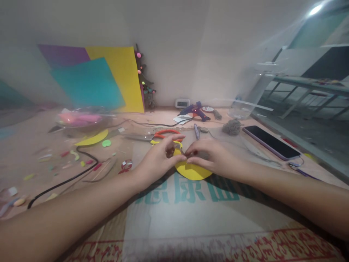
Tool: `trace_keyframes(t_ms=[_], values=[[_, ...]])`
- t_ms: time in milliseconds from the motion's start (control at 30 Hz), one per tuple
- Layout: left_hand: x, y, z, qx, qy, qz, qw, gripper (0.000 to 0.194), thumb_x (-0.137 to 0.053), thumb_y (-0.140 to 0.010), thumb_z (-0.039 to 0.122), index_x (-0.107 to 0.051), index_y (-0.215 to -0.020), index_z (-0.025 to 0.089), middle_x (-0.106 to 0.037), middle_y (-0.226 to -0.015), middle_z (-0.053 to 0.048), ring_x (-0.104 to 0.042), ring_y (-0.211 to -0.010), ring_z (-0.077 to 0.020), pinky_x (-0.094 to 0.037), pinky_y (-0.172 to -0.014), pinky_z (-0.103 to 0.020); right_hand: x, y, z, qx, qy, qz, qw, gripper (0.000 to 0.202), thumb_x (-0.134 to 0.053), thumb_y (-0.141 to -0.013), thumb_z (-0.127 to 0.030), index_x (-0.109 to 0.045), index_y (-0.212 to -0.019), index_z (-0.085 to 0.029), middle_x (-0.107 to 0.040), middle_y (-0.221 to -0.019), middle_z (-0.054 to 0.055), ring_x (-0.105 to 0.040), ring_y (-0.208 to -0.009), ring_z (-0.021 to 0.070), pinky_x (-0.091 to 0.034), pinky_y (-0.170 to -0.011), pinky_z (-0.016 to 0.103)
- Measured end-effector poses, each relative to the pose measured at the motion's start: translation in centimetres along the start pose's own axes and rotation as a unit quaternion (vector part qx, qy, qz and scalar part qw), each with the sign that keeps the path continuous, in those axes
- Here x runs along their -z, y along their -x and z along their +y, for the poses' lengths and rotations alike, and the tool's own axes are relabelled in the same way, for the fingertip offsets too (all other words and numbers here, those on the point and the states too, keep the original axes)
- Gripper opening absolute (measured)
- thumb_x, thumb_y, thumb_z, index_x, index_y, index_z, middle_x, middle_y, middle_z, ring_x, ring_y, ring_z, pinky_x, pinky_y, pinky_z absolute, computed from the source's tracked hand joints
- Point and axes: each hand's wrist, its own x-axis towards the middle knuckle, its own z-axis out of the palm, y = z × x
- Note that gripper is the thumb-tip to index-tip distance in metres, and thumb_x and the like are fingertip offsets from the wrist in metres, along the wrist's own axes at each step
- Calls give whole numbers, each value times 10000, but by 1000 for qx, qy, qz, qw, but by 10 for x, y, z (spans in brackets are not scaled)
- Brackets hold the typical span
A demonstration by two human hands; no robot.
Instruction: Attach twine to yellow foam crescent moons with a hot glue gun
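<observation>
A round yellow piece (195,172) lies under both hands at the middle of the table, over a sheet with green lettering. My left hand (163,154) has its thumb and fingers curved at the piece's upper left edge. My right hand (208,154) pinches at the top of the same piece, its fingertips almost meeting the left thumb. A small dark bit shows between the fingertips, too small to name. Red-handled scissors (167,133) and a yellow-handled tool lie just behind my left hand.
Behind stand a purple glue gun (196,110), a small clock (182,103) and a grey yarn ball (231,126). A phone (271,142) lies right. Left are a yellow cut piece (92,138), a black cable (68,179) and scraps. Coloured sheets (89,83) lean on the wall.
</observation>
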Motion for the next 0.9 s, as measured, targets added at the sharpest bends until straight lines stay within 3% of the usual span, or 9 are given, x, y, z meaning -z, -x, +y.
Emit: trace_keyframes(t_ms=[100,233,300,400,467,567,633,800,900], values=[[0,0,1,1,18,1,1000,528,-689,-784,196,-532,-1287,228,-630,-947,-15,-577,-855,-156,-460,-751,-271,-5,-2,10,-97,-243,-68,963,196,-659,-860,-375,-671,-900,-184,-700,-837,23,-621,-727,135,-482,-688,276],[0,0,1,13,36,21,999,533,-703,-779,219,-535,-1285,210,-618,-897,-10,-548,-779,-141,-443,-690,-256,-6,-7,30,-150,-509,-113,840,427,-591,-858,-576,-658,-956,-166,-706,-870,46,-645,-673,116,-514,-649,260],[0,-1,0,7,39,31,999,525,-711,-775,227,-545,-1272,204,-628,-956,-24,-540,-771,-134,-438,-686,-256,-7,-8,37,-155,-567,-99,803,475,-571,-861,-603,-660,-959,-146,-711,-897,69,-664,-684,124,-524,-635,253],[0,-1,-1,5,41,29,999,534,-717,-776,234,-542,-1281,222,-624,-971,-19,-523,-764,-124,-431,-682,-250,-6,-6,37,-159,-578,-108,793,352,-667,-853,-464,-655,-977,-134,-705,-907,65,-669,-715,118,-529,-641,226],[0,0,0,9,46,21,999,550,-719,-779,238,-532,-1296,237,-615,-931,-7,-518,-766,-123,-428,-677,-245,-5,-4,35,-156,-596,-148,774,320,-722,-828,-376,-635,-1038,-151,-689,-919,45,-667,-748,110,-533,-668,219],[0,2,2,12,49,20,999,557,-722,-774,230,-531,-1297,242,-616,-932,-6,-519,-772,-121,-434,-686,-246,-6,-2,33,-154,-627,-203,736,361,-717,-831,-394,-596,-1085,-167,-666,-958,46,-671,-815,125,-544,-701,244],[-1,2,3,7,42,25,999,545,-720,-769,212,-543,-1283,241,-626,-989,-15,-529,-786,-120,-443,-711,-252,-10,-3,33,-149,-619,-190,747,345,-718,-829,-397,-577,-1054,-176,-660,-917,29,-662,-775,110,-534,-667,228],[-2,4,5,-7,21,7,1000,553,-706,-786,220,-523,-1306,254,-634,-1043,-25,-572,-856,-145,-464,-749,-273,-21,-7,20,-130,-487,-68,861,346,-783,-746,-375,-527,-878,-183,-597,-657,-58,-548,-496,61,-421,-458,176],[-3,4,4,-2,26,5,1000,564,-714,-783,235,-518,-1312,248,-625,-955,-12,-571,-829,-145,-474,-740,-272,-23,-7,10,-146,-438,-22,887,333,-767,-740,-400,-549,-854,-176,-590,-628,-52,-518,-476,65,-412,-445,188]])
